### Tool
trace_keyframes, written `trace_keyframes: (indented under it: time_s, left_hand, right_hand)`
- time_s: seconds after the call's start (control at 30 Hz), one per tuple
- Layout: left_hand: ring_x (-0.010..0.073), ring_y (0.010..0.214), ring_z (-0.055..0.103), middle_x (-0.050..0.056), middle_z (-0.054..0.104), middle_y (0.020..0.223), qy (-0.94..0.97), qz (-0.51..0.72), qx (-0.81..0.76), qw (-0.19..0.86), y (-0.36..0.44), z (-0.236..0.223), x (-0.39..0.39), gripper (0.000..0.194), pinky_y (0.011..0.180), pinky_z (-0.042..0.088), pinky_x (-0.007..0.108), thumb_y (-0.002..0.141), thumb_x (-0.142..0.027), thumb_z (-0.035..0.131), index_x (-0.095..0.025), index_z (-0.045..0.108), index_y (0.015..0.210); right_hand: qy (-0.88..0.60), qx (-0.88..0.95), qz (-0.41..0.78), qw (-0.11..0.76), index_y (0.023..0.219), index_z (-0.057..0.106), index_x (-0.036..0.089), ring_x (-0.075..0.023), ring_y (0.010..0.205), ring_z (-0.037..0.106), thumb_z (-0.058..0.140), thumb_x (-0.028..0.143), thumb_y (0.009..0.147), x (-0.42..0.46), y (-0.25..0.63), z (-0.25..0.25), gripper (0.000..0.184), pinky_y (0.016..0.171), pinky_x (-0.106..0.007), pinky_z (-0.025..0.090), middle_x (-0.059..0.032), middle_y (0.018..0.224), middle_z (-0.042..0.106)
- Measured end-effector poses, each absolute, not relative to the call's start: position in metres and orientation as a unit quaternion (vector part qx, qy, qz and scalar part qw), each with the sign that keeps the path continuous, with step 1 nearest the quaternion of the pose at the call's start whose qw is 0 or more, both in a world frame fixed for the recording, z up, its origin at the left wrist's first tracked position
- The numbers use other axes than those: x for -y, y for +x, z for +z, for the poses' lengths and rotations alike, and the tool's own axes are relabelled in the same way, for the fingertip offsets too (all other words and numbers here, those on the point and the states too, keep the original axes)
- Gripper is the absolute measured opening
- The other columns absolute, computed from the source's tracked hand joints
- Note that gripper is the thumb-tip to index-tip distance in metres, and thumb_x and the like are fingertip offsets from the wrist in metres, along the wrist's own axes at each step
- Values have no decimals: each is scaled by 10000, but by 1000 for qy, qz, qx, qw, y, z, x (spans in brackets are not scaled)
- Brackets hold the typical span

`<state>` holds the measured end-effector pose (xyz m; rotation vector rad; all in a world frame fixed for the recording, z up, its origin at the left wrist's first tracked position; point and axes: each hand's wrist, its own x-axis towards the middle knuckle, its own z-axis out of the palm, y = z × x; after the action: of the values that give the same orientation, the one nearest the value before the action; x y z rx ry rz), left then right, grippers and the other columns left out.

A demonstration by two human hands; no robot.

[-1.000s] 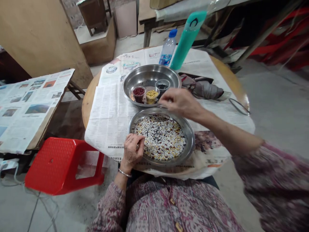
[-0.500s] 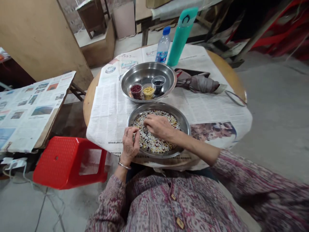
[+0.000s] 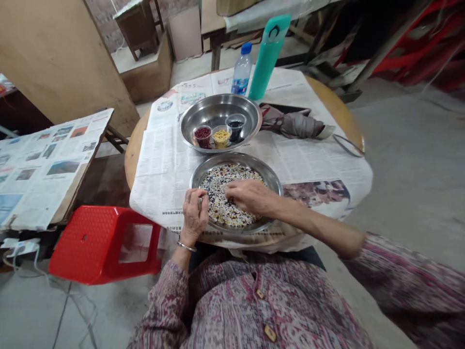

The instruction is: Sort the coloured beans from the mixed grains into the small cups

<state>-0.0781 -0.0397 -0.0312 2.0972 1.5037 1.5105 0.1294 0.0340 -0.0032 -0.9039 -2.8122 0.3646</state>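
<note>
A round steel tray (image 3: 274, 177) holds a spread of mixed white grains (image 3: 221, 194) with yellow, dark red and black beans among them. My right hand (image 3: 250, 196) reaches in from the right, its fingers pinched together down at the grains; what they hold is too small to make out. At the tray's left rim is my left hand (image 3: 194, 213), with fingers curled and thumb close to them; its contents are hidden. Behind the tray, a steel basin (image 3: 218, 104) contains plastic cups of red beans (image 3: 202, 137), yellow beans (image 3: 221, 139) and black beans (image 3: 236, 126).
Newspaper (image 3: 156, 165) covers the round table. A water bottle (image 3: 241, 70) and a tall teal bottle (image 3: 269, 60) stand behind the basin. A folded grey umbrella (image 3: 294, 122) lies to its right. A red stool (image 3: 87, 242) stands on the floor at left.
My right hand has shifted slightly right and toward me over the grains, baring a dark patch of tray at left. My left hand stays at the rim. The view has tilted a little.
</note>
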Motion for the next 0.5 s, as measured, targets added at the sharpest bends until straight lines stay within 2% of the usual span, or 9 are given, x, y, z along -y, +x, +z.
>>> trace_keyframes:
  time_s: [0.13,0.23,0.33,0.5]
  left_hand:
    - [189,971,603,61,634,964,700,501,-503,76,-78,-31,39,123,893,503,339,1035,-240,479,-193,591,1012]
    - [186,971,600,59,635,962,701,504,-498,75,-77,-29,39,126,898,500,334,1033,-230,482,-190,599,1011]
    - [183,964,593,57,631,955,706,505,-492,72,-77,-29,39,129,897,498,328,1033,-226,482,-186,601,1005]
    - [177,952,586,52,622,955,707,498,-496,72,-78,-31,39,123,892,499,323,1033,-222,484,-187,599,1007]
  right_hand:
    - [-458,877,97,105,964,692,222,-237,919,609,515,196,903,-41,159,-4,188,765,-350,457,-98,984,669]
    - [-494,856,120,95,1087,677,183,-257,952,625,582,308,895,-38,149,-8,248,802,-364,473,-128,1065,664]
    - [-472,864,149,95,1094,672,154,-246,956,629,549,231,898,-33,122,-10,243,815,-348,464,-139,1091,672]
    - [-413,872,231,123,899,693,170,-201,880,623,538,91,844,-33,91,-7,182,804,-312,442,-89,914,704]
